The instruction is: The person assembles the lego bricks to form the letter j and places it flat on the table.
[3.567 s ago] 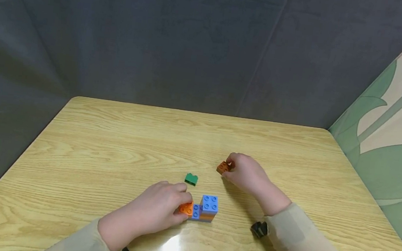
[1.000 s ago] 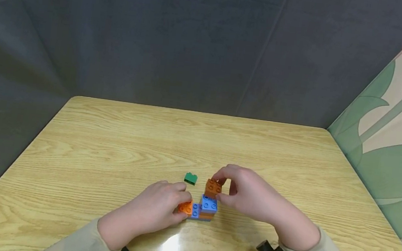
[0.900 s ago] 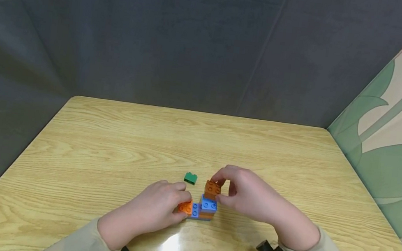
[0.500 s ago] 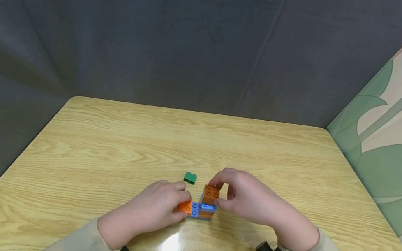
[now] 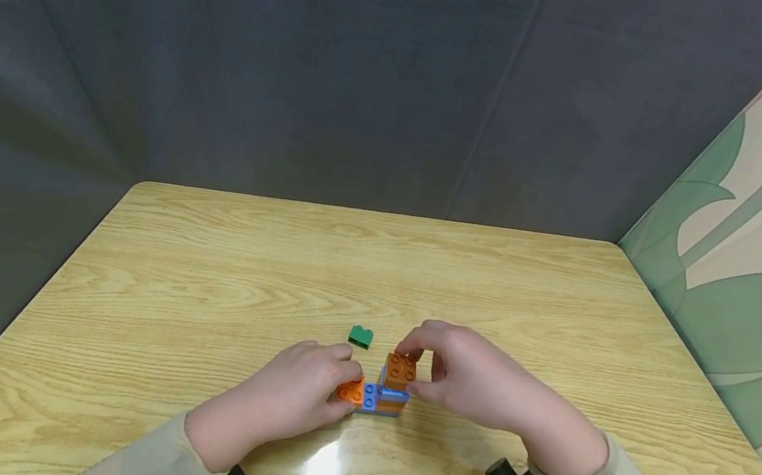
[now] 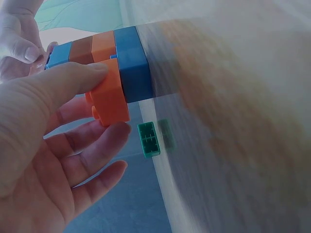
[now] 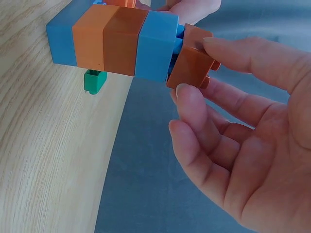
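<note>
My left hand (image 5: 295, 396) pinches an orange brick (image 6: 111, 92) at the left end of a blue base brick (image 6: 133, 63). At the base's other end rises a stack: an orange brick (image 7: 89, 39), a brown brick (image 7: 124, 41) and a blue brick (image 7: 156, 46). Above these, my right hand (image 5: 474, 373) holds another brown brick (image 5: 401, 371) between thumb and fingers. In the right wrist view that brick sits slightly tilted, with blue studs showing in a gap beneath it. How the left-hand orange brick meets the base is partly hidden by fingers.
A small green brick (image 5: 360, 336) lies on the wooden table (image 5: 243, 269) just behind the stack. Dark cloth (image 5: 301, 72) hangs beyond the far edge, and a flower-patterned cloth (image 5: 758, 273) is at the right. Black wrist devices stick out below both cuffs.
My right hand brought the brown brick from the table over to the stack, then lowered it onto the top blue brick. My left hand has stayed on the orange brick.
</note>
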Demonstrator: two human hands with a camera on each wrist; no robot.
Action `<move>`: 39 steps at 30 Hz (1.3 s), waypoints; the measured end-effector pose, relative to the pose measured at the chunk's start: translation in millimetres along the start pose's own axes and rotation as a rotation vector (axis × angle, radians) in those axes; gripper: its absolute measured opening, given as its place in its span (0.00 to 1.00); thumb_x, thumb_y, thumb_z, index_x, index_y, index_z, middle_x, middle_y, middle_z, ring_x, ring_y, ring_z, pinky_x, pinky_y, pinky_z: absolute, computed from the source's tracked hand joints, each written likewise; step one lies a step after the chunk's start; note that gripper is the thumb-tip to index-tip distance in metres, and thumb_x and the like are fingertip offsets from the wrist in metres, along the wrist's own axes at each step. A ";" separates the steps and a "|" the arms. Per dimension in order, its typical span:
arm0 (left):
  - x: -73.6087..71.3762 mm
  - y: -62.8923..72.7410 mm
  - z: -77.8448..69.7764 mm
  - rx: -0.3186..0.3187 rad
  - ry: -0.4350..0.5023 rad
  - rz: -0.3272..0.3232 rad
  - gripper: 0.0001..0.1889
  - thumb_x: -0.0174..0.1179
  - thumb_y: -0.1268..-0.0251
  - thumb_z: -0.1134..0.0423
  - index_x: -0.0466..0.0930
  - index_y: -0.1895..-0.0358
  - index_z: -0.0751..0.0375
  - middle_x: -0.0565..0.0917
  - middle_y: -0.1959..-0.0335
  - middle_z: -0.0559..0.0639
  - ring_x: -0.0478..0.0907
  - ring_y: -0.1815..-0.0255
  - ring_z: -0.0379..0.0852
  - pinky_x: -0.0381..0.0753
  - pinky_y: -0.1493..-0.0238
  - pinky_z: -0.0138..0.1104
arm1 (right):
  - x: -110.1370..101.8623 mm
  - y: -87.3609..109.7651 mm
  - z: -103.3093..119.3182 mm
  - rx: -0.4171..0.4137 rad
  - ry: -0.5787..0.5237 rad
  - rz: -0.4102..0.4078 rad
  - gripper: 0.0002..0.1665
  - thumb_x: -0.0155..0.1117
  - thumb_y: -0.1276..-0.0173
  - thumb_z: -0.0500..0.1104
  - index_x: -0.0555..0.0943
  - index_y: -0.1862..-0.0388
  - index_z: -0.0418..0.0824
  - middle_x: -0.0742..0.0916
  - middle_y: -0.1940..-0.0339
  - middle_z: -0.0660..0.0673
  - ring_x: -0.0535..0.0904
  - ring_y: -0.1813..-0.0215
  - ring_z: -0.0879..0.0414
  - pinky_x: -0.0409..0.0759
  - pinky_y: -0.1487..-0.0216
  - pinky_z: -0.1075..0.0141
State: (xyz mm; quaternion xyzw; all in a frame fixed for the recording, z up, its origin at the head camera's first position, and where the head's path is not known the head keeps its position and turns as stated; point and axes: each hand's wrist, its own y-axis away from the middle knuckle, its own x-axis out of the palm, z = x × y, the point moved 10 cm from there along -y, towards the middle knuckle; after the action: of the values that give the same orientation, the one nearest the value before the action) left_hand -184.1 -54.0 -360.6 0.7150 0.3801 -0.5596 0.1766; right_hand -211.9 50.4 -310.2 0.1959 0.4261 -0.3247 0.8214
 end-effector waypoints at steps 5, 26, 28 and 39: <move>0.0 0.0 0.2 -0.002 0.006 0.000 0.08 0.72 0.43 0.56 0.82 0.66 0.52 0.72 0.71 0.37 0.65 0.75 0.34 0.65 0.72 0.31 | 0.6 1.3 1.9 -0.010 0.001 0.008 0.19 0.74 0.42 0.34 0.84 0.51 0.45 0.81 0.59 0.57 0.73 0.73 0.61 0.76 0.70 0.66; 0.9 0.0 0.3 -0.004 0.013 0.000 0.08 0.71 0.42 0.56 0.82 0.65 0.52 0.72 0.70 0.37 0.65 0.76 0.34 0.66 0.72 0.32 | 0.6 5.9 5.7 -0.036 0.038 -0.008 0.20 0.75 0.43 0.34 0.84 0.52 0.47 0.81 0.59 0.58 0.73 0.73 0.63 0.76 0.70 0.68; 0.9 0.0 0.4 -0.006 0.013 0.002 0.08 0.71 0.42 0.56 0.82 0.65 0.52 0.72 0.70 0.37 0.65 0.75 0.34 0.66 0.72 0.32 | 0.5 5.7 6.5 -0.043 0.054 -0.013 0.19 0.75 0.43 0.34 0.85 0.53 0.47 0.81 0.59 0.58 0.73 0.74 0.64 0.76 0.70 0.68; -0.5 0.9 1.0 -0.003 0.009 -0.003 0.08 0.71 0.43 0.57 0.81 0.66 0.52 0.72 0.70 0.37 0.65 0.76 0.34 0.66 0.72 0.31 | 1.0 2.4 13.2 -0.068 0.125 -0.037 0.17 0.75 0.43 0.35 0.85 0.55 0.47 0.81 0.60 0.59 0.70 0.76 0.66 0.74 0.73 0.69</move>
State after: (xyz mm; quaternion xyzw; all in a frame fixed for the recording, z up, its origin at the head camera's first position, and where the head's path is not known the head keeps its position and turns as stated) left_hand -184.1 -55.5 -360.6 0.7166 0.3829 -0.5561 0.1752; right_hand -202.2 43.8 -303.6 0.1797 0.4909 -0.3121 0.7933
